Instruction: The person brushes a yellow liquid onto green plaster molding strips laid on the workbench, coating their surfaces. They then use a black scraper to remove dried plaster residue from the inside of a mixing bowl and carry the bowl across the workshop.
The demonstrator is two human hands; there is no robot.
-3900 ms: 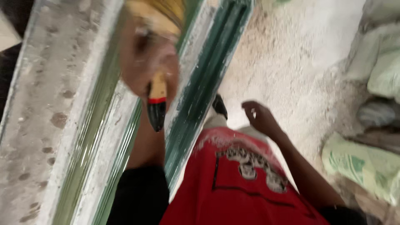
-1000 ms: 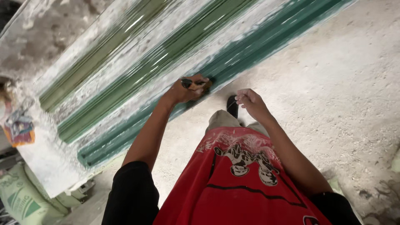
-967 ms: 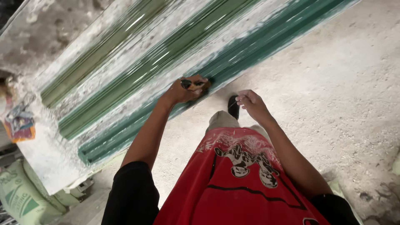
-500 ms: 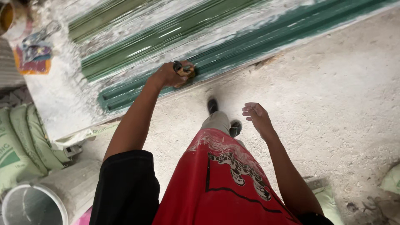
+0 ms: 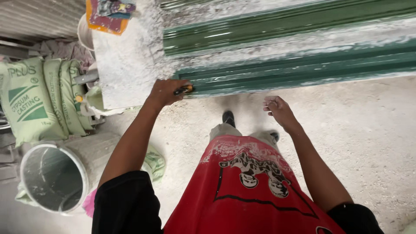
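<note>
- A small black-and-orange tool (image 5: 183,90) is sitting in the left hand (image 5: 166,92), whose grip is closing round it at the near end of the green ribbed mould (image 5: 286,71).
- The mould is lying along the dusty white surface (image 5: 125,69), near its front edge.
- The right hand (image 5: 279,112) is hovering loosely curled, holding nothing.
- Green sacks (image 5: 39,97) and a white bucket (image 5: 52,177) are standing on the floor beyond the surface's left end.

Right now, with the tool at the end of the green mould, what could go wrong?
The left hand holds a small tool at the end of the green mould; a slip could gouge it. The right hand hangs free, steadying nothing. The bucket and sacks crowd the left side, a possible trip hazard.
</note>
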